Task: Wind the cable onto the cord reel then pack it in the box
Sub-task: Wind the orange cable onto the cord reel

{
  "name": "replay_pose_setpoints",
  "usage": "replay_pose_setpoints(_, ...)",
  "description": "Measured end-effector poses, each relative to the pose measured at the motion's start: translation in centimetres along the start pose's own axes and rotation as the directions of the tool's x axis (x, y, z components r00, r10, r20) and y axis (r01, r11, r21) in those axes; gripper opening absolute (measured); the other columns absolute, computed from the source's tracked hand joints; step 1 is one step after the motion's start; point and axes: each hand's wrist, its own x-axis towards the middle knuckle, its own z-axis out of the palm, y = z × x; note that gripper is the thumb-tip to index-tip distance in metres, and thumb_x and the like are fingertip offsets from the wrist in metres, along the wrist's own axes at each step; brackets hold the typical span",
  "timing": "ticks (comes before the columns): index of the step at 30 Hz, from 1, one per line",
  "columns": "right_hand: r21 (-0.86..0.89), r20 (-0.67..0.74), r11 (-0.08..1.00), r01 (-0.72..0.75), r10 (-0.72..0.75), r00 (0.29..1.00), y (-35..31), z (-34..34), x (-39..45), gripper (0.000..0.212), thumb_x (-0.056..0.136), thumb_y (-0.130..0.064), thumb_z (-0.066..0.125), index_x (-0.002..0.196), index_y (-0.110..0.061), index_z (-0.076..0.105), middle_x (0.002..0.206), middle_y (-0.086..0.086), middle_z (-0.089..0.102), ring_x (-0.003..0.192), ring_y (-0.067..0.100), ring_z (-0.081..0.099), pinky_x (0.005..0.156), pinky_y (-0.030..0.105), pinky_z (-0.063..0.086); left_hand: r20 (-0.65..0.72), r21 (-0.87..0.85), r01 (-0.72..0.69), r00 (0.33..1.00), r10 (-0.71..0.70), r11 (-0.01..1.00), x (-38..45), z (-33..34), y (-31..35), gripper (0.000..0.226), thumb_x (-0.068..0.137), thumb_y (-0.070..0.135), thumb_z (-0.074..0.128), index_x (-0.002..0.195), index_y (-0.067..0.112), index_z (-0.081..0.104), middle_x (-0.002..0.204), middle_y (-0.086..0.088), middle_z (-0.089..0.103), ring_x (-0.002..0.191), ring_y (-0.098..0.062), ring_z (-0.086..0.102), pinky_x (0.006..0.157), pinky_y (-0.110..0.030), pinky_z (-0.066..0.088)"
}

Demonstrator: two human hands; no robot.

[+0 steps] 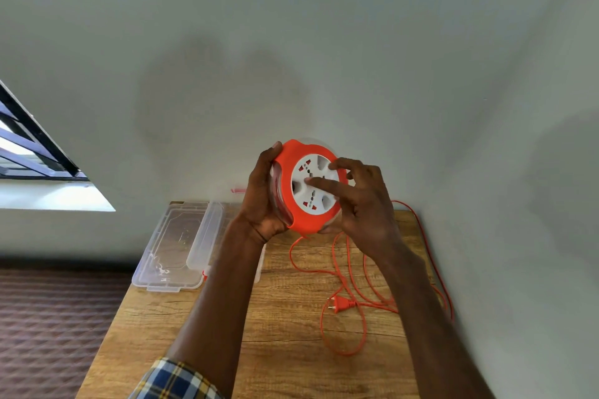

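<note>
An orange cord reel (291, 159) with a white socket face is held up above the table, its face towards me. My left hand (262, 194) grips its left rim. My right hand (363, 201) holds the right side from below, with two fingers lying across the white socket face. An orange cable (343, 272) hangs from the reel's lower edge and lies in loose loops on the wooden table (282, 317). Its orange plug (340, 304) rests on the tabletop among the loops.
A clear plastic box (214, 230) stands at the table's far left, partly behind my left forearm. Its clear lid (171, 249) lies flat beside it on the left corner. A grey wall runs along the table's back and right edges. A window is at left.
</note>
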Motion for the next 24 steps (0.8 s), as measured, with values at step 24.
replay_pose_setpoints(24, 0.489, -0.045, 0.611, -0.622, 0.73, 0.682, -4.5, 2.7, 0.2, 0.049, 0.084, -0.063, 0.07, 0.107, -0.022, 0.062, 0.067, -0.003, 0.073, 0.063, 0.007, 0.071, 0.062, 0.027, 0.051, -0.102, 0.132, 0.062, 0.994, -0.049, 0.989, 0.2, 0.6, -0.7, 0.066, 0.095, 0.062, 0.05, 0.132, 0.011, 0.07, 0.128, -0.021, 0.071, 0.107, -0.036, 0.072, 0.092, -0.049, 0.059)
